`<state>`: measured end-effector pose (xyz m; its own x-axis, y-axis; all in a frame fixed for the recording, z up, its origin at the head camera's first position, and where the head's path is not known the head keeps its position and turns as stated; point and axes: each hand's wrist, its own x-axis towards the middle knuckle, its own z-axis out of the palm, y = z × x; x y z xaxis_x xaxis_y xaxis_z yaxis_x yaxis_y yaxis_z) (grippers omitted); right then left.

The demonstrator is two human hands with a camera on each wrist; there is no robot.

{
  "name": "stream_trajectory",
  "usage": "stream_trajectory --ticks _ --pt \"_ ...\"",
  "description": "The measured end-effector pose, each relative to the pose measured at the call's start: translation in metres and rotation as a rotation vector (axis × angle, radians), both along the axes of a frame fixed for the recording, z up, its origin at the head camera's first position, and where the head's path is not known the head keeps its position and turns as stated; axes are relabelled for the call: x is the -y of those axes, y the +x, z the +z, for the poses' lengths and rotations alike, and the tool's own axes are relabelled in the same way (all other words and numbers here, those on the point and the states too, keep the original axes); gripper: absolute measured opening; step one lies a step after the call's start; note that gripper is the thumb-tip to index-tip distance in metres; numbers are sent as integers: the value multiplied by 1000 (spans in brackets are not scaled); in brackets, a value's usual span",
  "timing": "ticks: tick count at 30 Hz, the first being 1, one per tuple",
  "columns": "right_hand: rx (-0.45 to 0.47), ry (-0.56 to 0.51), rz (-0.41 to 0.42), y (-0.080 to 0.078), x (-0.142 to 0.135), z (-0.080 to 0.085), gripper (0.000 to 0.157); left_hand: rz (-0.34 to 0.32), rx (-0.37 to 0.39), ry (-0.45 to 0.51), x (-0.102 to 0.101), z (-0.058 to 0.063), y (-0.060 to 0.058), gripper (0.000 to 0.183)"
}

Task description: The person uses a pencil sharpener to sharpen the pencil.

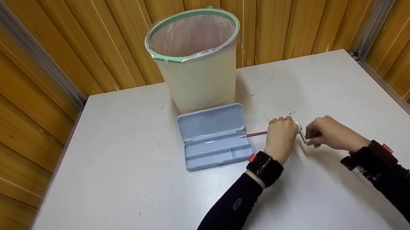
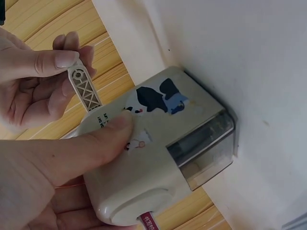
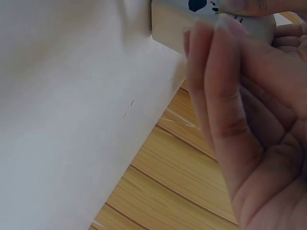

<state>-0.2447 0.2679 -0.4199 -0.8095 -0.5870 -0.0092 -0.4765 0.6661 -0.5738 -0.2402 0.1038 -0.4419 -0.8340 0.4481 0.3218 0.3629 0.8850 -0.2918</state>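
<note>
White table (image 1: pixel 119 180), left hand (image 1: pixel 282 136) is gripping the sharpener (image 2: pixel 156 165), pencil (image 1: pixel 256 134) pointing to 9 o'clock, right hand (image 1: pixel 330 134) pinching its crank (image 2: pixel 85 88)

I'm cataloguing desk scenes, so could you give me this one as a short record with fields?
Left hand: grips sharpener
Right hand: pinches crank
Sharpener: pale, with dark and blue printed figures and a see-through drawer
Pencil: red, one end in sharpener
Case: blue, lid open, left of both hands
Bin: behind case, pale with green rim, lined with bag
Table: white
</note>
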Motion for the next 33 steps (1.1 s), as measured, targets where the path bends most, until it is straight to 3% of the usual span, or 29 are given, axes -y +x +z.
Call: stream_trajectory --ticks 13,22,33 --pt "-130 -1 -108 -4 1 24 3 -24 -56 -21 2 -1 -3 20" --pt "-167 -6 -99 -8 3 26 1 -16 -46 -32 3 -2 -3 18" --pt "-287 11 -86 -23 6 30 3 -13 -50 11 3 -3 -1 17"
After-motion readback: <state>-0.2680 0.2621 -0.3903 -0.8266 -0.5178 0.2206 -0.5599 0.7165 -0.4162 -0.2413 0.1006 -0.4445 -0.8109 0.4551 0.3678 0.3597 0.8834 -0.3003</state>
